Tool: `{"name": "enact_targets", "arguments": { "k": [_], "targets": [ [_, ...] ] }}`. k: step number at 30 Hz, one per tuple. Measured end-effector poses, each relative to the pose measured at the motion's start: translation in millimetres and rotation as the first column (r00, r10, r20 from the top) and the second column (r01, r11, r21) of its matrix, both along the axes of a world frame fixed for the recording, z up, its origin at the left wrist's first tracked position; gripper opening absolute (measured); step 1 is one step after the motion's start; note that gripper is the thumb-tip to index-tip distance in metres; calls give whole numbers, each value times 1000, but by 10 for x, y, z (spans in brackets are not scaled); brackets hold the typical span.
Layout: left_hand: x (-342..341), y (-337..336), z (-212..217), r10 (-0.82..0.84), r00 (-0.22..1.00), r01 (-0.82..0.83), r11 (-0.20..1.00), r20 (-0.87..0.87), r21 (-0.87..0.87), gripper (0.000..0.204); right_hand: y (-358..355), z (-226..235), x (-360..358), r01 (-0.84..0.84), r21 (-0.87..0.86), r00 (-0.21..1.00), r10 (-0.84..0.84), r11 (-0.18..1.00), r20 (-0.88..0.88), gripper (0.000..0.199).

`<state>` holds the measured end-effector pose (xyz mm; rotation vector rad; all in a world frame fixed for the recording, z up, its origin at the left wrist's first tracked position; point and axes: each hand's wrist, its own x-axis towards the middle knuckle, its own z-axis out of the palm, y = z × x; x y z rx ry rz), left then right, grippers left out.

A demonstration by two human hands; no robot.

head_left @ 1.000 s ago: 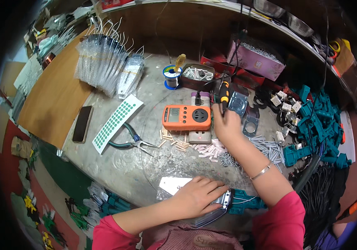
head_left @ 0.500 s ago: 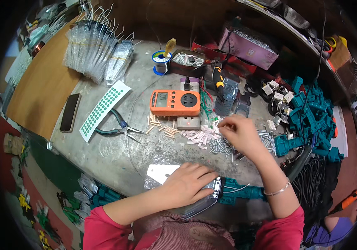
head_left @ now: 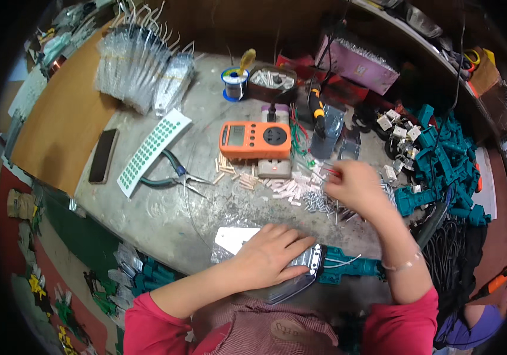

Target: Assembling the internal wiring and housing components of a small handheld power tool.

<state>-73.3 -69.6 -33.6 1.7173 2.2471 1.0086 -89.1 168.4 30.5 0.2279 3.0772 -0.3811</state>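
Head view: right hand (head_left: 357, 186) withdrew from meter (head_left: 254, 140).

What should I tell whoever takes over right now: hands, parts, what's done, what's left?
Left hand: flat on a metal iron soleplate with a teal body and loose wires, at the bench's near edge.
Right hand: fingers pinching something small and red above the pile of small white parts, in front of the orange meter.
Done: soleplate held steady.
Left: wires look unconnected; pliers lie unused.
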Motion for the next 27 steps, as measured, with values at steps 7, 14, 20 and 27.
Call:
{"name": "enact_targets", "arguments": {
  "k": [7, 14, 20, 27],
  "targets": [
    [15, 37, 204, 59, 998, -59, 997, -3, -43, 65, -118, 181, 1286, 263, -708, 961, -240, 655, 136, 13],
    [57, 97, 151, 84, 996, -84, 995, -6, -54, 65, -356, -55, 1731, 117, -581, 978, -196, 805, -74, 20],
    [104, 88, 116, 95, 995, -96, 994, -33, -44, 66, -329, -158, 1817, -5, -391, 977, -79, 921, -200, 25],
    [78, 83, 116, 98, 995, -99, 995, -21, -22, 64, -406, -139, 1761, -94, -262, 973, 33, 960, -227, 27]
  ]
}}
